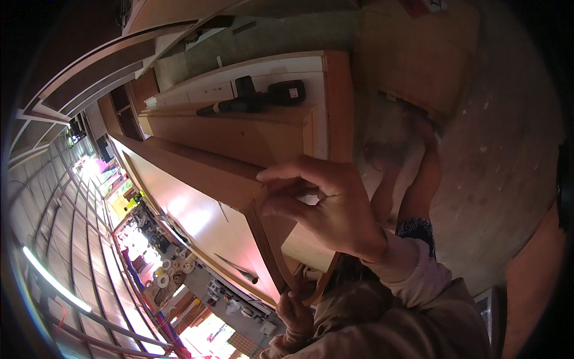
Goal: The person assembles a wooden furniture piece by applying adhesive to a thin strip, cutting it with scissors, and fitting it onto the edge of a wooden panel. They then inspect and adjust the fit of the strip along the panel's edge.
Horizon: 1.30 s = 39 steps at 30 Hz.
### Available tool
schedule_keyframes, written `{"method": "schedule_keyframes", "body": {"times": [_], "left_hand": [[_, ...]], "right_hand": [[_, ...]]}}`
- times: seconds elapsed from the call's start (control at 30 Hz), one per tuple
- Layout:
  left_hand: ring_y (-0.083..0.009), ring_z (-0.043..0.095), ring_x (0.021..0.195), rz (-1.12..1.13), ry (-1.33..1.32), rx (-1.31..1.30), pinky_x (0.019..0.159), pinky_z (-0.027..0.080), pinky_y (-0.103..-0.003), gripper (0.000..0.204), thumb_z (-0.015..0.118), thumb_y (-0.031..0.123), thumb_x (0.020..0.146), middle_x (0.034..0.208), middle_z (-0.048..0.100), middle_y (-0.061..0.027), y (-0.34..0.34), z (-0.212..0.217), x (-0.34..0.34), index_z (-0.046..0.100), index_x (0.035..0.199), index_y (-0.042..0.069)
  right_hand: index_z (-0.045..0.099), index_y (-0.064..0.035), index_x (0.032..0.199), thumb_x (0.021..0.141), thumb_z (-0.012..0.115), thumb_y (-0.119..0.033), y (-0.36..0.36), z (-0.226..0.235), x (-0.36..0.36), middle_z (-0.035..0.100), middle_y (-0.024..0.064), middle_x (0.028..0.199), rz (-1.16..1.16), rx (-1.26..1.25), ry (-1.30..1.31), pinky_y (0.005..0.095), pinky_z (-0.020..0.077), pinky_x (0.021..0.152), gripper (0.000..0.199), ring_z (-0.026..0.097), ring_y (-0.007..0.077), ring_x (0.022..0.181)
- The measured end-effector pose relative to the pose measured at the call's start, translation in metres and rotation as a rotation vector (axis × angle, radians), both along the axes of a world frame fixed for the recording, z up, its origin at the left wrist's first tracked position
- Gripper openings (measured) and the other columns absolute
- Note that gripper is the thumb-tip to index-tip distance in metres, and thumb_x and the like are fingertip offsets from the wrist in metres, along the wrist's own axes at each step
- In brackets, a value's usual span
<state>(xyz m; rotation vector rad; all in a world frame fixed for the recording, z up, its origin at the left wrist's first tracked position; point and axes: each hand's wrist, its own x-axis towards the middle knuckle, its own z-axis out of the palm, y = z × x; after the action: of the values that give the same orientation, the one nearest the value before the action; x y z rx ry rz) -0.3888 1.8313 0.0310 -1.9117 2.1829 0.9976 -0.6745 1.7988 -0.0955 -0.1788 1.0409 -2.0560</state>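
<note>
My right hand [335, 206] reaches in from the lower right, thumb and fingers curled at the corner of a wooden cabinet frame [230, 182]. Its fingertips press on the board edge there. Lower down, my left hand [294, 312] grips the far end of the same frame's edge strip [269, 251], with some fingers hidden behind the wood. A black cordless drill [254, 99] lies on its side on top of the cabinet, away from both hands.
A pale glossy panel [191, 209] forms the cabinet's side, with a dark pointed tool [245, 275] by its lower edge. Bare legs [418, 185] stand on the concrete floor [496, 161]. Wooden frames [113, 63] are stacked at upper left. Rolls of tape [164, 278] lie among clutter.
</note>
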Motion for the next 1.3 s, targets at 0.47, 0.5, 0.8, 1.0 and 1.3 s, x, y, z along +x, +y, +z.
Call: {"method": "schedule_keyframes", "body": {"times": [0.47,0.5,0.8,1.0,1.3], "left_hand": [[-0.0206,0.072,0.092,-0.081,-0.087,-0.064,0.084,0.056,-0.036,0.04,0.046,0.024,0.119,0.1,0.077,-0.013,-0.004,0.002,-0.005,0.073,0.12,-0.007],[-0.0193,0.071,0.092,-0.045,-0.045,-0.056,0.083,0.056,-0.035,0.04,0.046,0.024,0.119,0.1,0.077,-0.0124,-0.004,-0.001,-0.004,0.072,0.119,-0.006],[-0.0209,0.072,0.088,0.06,-0.02,-0.128,0.078,0.055,-0.034,0.041,0.044,0.02,0.118,0.105,0.079,-0.0153,0.008,-0.011,-0.003,0.072,0.123,-0.009],[-0.0222,0.072,0.087,0.114,0.028,-0.191,0.077,0.057,-0.035,0.042,0.047,0.023,0.119,0.11,0.077,-0.0177,0.011,-0.024,0.0,0.071,0.127,-0.011],[-0.0217,0.072,0.079,0.051,0.044,-0.251,0.077,0.058,-0.037,0.038,0.046,0.018,0.117,0.095,0.078,-0.016,0.009,-0.025,0.012,0.07,0.098,-0.007]], "right_hand": [[0.075,-0.0065,0.105,0.082,0.089,0.007,-0.004,-0.004,-0.021,0.075,0.0084,0.104,0.036,-0.021,0.281,0.0336,0.0627,0.072,0.031,0.078,0.0197,0.094],[0.075,-0.0073,0.103,0.08,0.09,0.007,-0.006,-0.006,-0.02,0.073,0.0075,0.105,0.026,-0.031,0.299,0.0342,0.0613,0.072,0.031,0.077,0.0197,0.093],[0.075,-0.0054,0.095,0.078,0.094,0.007,-0.01,-0.015,-0.035,0.073,0.0101,0.111,0.081,-0.076,0.477,0.0314,0.0614,0.074,0.028,0.077,0.019,0.093],[0.076,-0.0031,0.098,0.079,0.092,0.009,-0.006,-0.01,-0.04,0.075,0.0119,0.11,0.151,0.03,0.618,0.0307,0.0634,0.077,0.028,0.079,0.0198,0.095],[0.073,-0.0003,0.098,0.079,0.091,0.012,-0.002,-0.008,-0.038,0.076,0.0129,0.109,0.164,0.063,0.674,0.0309,0.0661,0.083,0.029,0.078,0.0195,0.099]]}}
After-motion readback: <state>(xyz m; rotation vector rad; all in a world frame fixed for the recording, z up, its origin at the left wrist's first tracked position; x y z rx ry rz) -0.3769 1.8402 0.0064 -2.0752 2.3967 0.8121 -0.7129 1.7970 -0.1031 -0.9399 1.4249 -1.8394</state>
